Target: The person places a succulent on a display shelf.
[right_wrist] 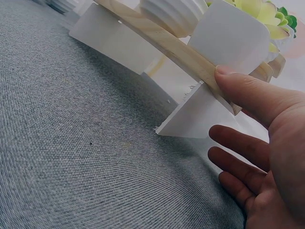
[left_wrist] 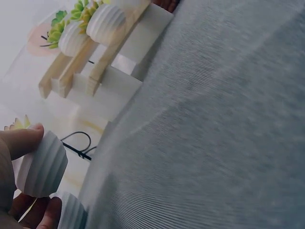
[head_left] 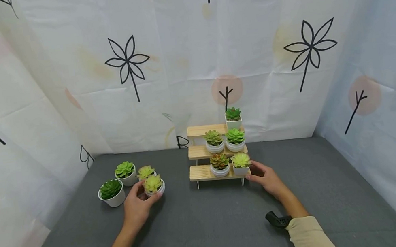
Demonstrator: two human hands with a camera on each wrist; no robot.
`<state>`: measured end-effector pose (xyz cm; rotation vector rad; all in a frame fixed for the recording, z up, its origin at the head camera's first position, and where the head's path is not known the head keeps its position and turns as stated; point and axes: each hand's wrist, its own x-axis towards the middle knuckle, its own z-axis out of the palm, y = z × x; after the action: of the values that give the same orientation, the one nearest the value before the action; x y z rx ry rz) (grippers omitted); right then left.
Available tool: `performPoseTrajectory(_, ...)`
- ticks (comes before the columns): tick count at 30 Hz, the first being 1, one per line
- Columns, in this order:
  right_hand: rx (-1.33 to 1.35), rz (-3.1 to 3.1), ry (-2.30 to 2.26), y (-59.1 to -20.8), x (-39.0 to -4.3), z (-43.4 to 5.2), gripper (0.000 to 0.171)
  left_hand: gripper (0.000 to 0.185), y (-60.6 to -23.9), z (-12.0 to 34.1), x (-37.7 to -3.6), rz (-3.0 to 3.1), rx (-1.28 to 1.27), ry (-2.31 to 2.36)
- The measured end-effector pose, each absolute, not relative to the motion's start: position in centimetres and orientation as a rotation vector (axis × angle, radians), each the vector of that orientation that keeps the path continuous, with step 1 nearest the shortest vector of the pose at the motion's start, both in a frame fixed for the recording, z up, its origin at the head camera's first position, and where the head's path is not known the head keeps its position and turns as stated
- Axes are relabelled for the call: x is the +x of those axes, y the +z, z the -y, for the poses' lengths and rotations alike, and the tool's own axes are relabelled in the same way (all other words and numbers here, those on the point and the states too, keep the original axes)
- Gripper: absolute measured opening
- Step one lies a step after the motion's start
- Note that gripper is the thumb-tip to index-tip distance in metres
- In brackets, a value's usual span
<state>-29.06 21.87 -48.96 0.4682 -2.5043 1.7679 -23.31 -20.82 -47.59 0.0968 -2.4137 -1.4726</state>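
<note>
My left hand (head_left: 136, 207) pinches a white ribbed pot with a yellow-green succulent (head_left: 152, 184) between thumb and fingers. In the left wrist view this pot (left_wrist: 43, 164) is tilted, with another ribbed pot (left_wrist: 71, 212) just beyond the fingertips. My right hand (head_left: 268, 178) is at the right end of a three-step wooden stand (head_left: 200, 173). Its thumb (right_wrist: 238, 86) presses the lowest board's edge while three fingers extend below, holding nothing; the index finger is mostly hidden. Beside the thumb stands a square white pot with a pale green succulent (head_left: 241, 163).
Three more potted succulents stand around the left hand: a dark green one (head_left: 111, 192), a bright green one (head_left: 125, 172) and a yellowish one (head_left: 146, 172), partly covered. Several potted succulents (head_left: 235, 139) occupy the stand's right side. A patterned white cloth (head_left: 182, 52) hangs behind the grey tabletop (head_left: 210, 228).
</note>
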Motion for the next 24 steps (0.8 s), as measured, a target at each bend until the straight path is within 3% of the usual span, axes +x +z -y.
performPoseTrajectory(24, 0.459, 2.514, 1.764, -49.0, -29.0, -21.9, 0.062, 0.064, -41.5, 18.7, -27.7, 2.335, -0.086, -1.531)
